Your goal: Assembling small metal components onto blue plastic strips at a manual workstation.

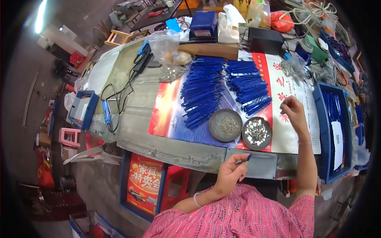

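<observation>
Two heaps of flat blue strips dominate the workbench, spread out well beyond both hands on a red and blue printed sheet (the strips lie criss-crossed, too many to tell apart). Off past the right hand sits a deep blue tray, more blue pieces lying inside it. Between the hands and the heaps, two round dark dishes: the one ahead of the left hand carries a pile of tiny grey metal bits, and the one just beside it, nearer the right hand, is full of shiny silver discs. Now the hands themselves. The right hand is raised over the white part of the sheet, wrist bent, fingertips drawn together; whether anything sits pinched between them, I cannot tell. The left hand is down at the near edge of the bench, close to the pink-sleeved body, fingers curled and clamped on one small blue piece, whose tip pokes out toward the dishes.
</observation>
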`<state>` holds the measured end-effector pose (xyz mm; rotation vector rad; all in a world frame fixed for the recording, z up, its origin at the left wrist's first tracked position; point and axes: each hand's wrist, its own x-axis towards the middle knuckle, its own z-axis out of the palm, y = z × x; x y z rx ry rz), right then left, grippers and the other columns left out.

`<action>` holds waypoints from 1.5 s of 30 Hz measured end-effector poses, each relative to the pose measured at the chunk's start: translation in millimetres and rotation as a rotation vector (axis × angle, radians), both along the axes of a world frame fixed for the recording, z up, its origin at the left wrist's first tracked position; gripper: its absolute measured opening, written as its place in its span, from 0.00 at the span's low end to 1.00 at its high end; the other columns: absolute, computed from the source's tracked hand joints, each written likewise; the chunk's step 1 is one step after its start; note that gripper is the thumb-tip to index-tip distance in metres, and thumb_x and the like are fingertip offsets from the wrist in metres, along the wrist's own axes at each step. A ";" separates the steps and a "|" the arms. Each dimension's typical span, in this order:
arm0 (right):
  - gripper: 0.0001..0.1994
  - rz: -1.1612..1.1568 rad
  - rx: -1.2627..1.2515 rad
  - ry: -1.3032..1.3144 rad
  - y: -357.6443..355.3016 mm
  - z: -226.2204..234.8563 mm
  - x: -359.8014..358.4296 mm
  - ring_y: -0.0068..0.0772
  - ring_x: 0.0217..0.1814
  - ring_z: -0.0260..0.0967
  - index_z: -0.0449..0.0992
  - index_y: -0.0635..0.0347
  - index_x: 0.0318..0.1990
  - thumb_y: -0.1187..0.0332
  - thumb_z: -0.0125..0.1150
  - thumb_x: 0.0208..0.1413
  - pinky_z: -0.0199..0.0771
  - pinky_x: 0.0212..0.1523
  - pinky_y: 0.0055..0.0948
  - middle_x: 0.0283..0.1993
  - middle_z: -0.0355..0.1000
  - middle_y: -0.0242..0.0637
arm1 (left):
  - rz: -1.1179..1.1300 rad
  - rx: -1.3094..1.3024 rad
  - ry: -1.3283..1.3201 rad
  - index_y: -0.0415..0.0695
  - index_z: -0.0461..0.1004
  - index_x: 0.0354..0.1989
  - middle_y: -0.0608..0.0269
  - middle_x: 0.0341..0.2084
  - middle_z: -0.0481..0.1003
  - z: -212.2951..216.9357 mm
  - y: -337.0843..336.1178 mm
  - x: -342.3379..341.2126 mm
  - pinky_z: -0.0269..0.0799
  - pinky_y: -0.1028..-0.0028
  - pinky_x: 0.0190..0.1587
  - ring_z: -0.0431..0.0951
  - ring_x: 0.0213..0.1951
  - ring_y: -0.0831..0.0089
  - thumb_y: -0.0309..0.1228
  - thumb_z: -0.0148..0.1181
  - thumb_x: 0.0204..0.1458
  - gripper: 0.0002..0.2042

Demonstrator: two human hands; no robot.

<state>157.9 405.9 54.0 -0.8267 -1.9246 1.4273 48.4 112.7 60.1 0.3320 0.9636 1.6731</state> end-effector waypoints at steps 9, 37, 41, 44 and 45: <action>0.08 0.139 -0.276 0.152 -158.2 37.7 8.3 0.23 0.34 0.71 0.72 0.67 0.36 0.84 0.60 0.47 0.74 0.35 0.22 0.33 0.71 0.36 | 0.028 -0.004 -0.010 0.41 0.68 0.50 0.67 0.21 0.67 4.4 7.8 -9.8 0.58 0.84 0.21 0.63 0.20 0.84 0.22 0.50 0.56 0.12; 0.10 0.193 -0.874 0.521 -188.5 20.1 11.4 0.26 0.35 0.67 0.69 0.64 0.30 0.78 0.67 0.44 0.70 0.38 0.21 0.34 0.68 0.38 | -0.104 0.293 0.083 0.42 0.67 0.46 0.62 0.39 0.64 -0.9 -3.3 5.0 0.63 0.83 0.23 0.67 0.25 0.82 0.16 0.49 0.55 0.12; 0.08 0.000 -0.489 0.418 -207.6 21.3 0.3 0.29 0.38 0.70 0.71 0.67 0.32 0.78 0.66 0.46 0.72 0.40 0.23 0.37 0.70 0.41 | 0.087 0.289 0.419 0.42 0.66 0.48 0.60 0.41 0.62 1.3 -3.2 8.8 0.66 0.83 0.25 0.67 0.27 0.82 0.15 0.48 0.55 0.13; 0.06 -0.122 -0.137 0.444 -216.0 24.5 -7.2 0.33 0.43 0.73 0.75 0.69 0.36 0.80 0.62 0.48 0.73 0.40 0.24 0.41 0.74 0.47 | 0.183 0.292 0.702 0.41 0.65 0.50 0.60 0.42 0.62 1.9 -1.7 9.7 0.66 0.84 0.28 0.67 0.28 0.83 0.15 0.48 0.55 0.14; 0.06 -0.118 -0.136 0.446 -215.3 26.3 -7.6 0.33 0.43 0.73 0.75 0.69 0.36 0.80 0.62 0.48 0.73 0.40 0.24 0.41 0.74 0.47 | 0.187 0.293 0.705 0.41 0.65 0.50 0.60 0.42 0.62 2.0 -1.5 10.3 0.66 0.84 0.28 0.67 0.28 0.83 0.15 0.48 0.55 0.14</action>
